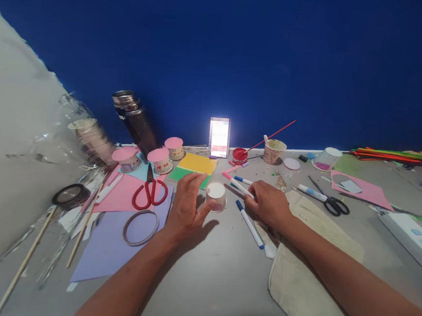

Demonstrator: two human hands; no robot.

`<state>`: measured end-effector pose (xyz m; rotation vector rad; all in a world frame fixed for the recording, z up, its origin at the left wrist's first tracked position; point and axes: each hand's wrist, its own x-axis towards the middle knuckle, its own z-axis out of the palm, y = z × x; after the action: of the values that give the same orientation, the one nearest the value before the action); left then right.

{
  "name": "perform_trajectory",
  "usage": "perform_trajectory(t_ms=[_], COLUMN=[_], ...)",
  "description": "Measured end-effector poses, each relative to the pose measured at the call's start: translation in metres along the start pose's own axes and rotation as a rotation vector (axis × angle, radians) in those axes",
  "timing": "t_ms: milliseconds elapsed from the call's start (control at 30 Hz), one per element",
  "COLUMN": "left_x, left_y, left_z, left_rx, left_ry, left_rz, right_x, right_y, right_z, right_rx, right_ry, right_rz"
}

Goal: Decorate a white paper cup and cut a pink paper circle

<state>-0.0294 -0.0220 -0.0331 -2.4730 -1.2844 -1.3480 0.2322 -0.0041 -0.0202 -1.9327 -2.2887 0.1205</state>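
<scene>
A small white paper cup (216,191) stands upside down on the table. My left hand (187,205) is at its left side, thumb and fingers apart, with the thumb at the cup's lower edge; I cannot tell how firmly it touches. My right hand (268,204) is closed on the end of a white marker with a pink cap (238,184), whose capped end points away to the left. Beside that hand lie a blue-capped marker (249,224) and another blue-capped marker (243,180) farther back. Some of the right fingers are hidden under the hand.
Left are red-handled scissors (150,194), a tape roll (140,228), purple paper (104,252), several pink-topped cups (160,160) and a dark flask (137,123). Right are a beige cloth (307,282), black scissors (336,206) and a power strip (409,237). A bright screen (219,137) stands behind.
</scene>
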Motion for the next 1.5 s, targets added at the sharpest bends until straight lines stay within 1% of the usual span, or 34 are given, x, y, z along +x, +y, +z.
perform_trajectory(t_ms=[67, 100, 167, 200, 233, 267, 300, 333, 400, 467, 533, 567, 633, 700, 733, 767, 800, 833, 900, 933, 967, 1000, 1067, 1100, 1133, 1167, 1200, 1300, 1333, 1367, 1433, 1500], left_x=[0.003, 0.004, 0.008, 0.009, 0.011, 0.012, 0.013, 0.014, 0.015, 0.014, 0.010, 0.008, 0.002, -0.006, -0.010, -0.015, -0.019, -0.024, -0.033, -0.037, -0.039, -0.041, -0.041, -0.039, -0.036, -0.032, -0.028, -0.016, -0.012, -0.009, -0.004, 0.000], left_y=[0.002, 0.002, 0.003, 0.004, 0.005, 0.007, 0.009, 0.012, 0.021, 0.033, 0.048, 0.055, 0.067, 0.070, 0.068, 0.063, 0.057, 0.049, 0.034, 0.028, 0.025, 0.025, 0.028, 0.030, 0.032, 0.033, 0.032, 0.024, 0.019, 0.014, 0.006, -0.002], left_z=[-0.004, -0.006, -0.010, -0.013, -0.016, -0.019, -0.022, -0.025, -0.031, -0.034, -0.034, -0.034, -0.032, -0.033, -0.036, -0.039, -0.044, -0.049, -0.057, -0.060, -0.059, -0.057, -0.047, -0.040, -0.034, -0.029, -0.025, -0.018, -0.016, -0.014, -0.008, -0.003], left_rx=[0.004, 0.015, 0.053, 0.078, 0.100, 0.114, 0.118, 0.111, 0.071, 0.001, -0.091, -0.132, -0.169, -0.181, -0.185, -0.189, -0.186, -0.170, -0.114, -0.098, -0.092, -0.104, -0.122, -0.111, -0.096, -0.079, -0.052, 0.050, 0.078, 0.094, 0.107, 0.130], left_ry=[0.072, 0.098, 0.122, 0.125, 0.116, 0.098, 0.073, 0.044, -0.006, -0.034, -0.083, -0.119, -0.206, -0.301, -0.338, -0.359, -0.363, -0.338, -0.252, -0.240, -0.258, -0.313, -0.456, -0.521, -0.553, -0.547, -0.501, -0.279, -0.241, -0.240, -0.311, -0.373], left_rz=[0.004, 0.023, 0.094, 0.141, 0.191, 0.240, 0.277, 0.295, 0.283, 0.229, 0.171, 0.147, 0.101, 0.019, -0.035, -0.092, -0.150, -0.216, -0.361, -0.421, -0.459, -0.457, -0.382, -0.319, -0.268, -0.233, -0.208, -0.135, -0.094, -0.044, 0.043, 0.071], right_x=[-0.003, -0.005, -0.009, -0.012, -0.016, -0.019, -0.023, -0.027, -0.036, -0.044, -0.053, -0.056, -0.062, -0.063, -0.061, -0.057, -0.052, -0.045, -0.029, -0.021, -0.014, -0.008, -0.001, 0.000, 0.000, -0.001, -0.001, -0.001, 0.000, 0.002, 0.003, 0.004], right_y=[0.006, 0.008, 0.008, 0.007, 0.004, 0.001, -0.003, -0.007, -0.013, -0.018, -0.022, -0.025, -0.030, -0.033, -0.033, -0.030, -0.024, -0.016, 0.006, 0.016, 0.025, 0.031, 0.034, 0.033, 0.030, 0.028, 0.026, 0.027, 0.029, 0.031, 0.032, 0.031], right_z=[0.000, 0.000, 0.002, 0.001, 0.000, -0.003, -0.007, -0.012, -0.022, -0.028, -0.029, -0.027, -0.021, -0.015, -0.015, -0.016, -0.019, -0.023, -0.033, -0.037, -0.039, -0.038, -0.030, -0.023, -0.016, -0.010, -0.004, 0.006, 0.008, 0.009, 0.011, 0.012], right_rx=[0.070, 0.126, 0.248, 0.307, 0.363, 0.427, 0.502, 0.594, 0.837, 1.150, 1.408, 1.480, 1.515, 1.508, 1.514, 1.534, 1.574, 1.622, 1.809, 1.845, 1.872, 1.926, 1.941, 1.941, 1.934, 1.929, 1.927, 1.938, 1.942, 1.945, 1.945, 1.943], right_ry=[0.111, 0.203, 0.400, 0.474, 0.515, 0.528, 0.518, 0.490, 0.386, 0.221, 0.042, -0.029, -0.119, -0.188, -0.213, -0.212, -0.183, -0.100, 0.160, 0.223, 0.253, 0.262, 0.211, 0.158, 0.114, 0.085, 0.066, 0.070, 0.073, 0.075, 0.070, 0.056], right_rz=[-0.038, -0.092, -0.270, -0.360, -0.430, -0.470, -0.470, -0.435, -0.279, -0.124, -0.069, -0.073, -0.097, -0.105, -0.089, -0.055, -0.010, 0.069, 0.198, 0.216, 0.227, 0.244, 0.277, 0.294, 0.301, 0.306, 0.309, 0.309, 0.306, 0.302, 0.294, 0.285])
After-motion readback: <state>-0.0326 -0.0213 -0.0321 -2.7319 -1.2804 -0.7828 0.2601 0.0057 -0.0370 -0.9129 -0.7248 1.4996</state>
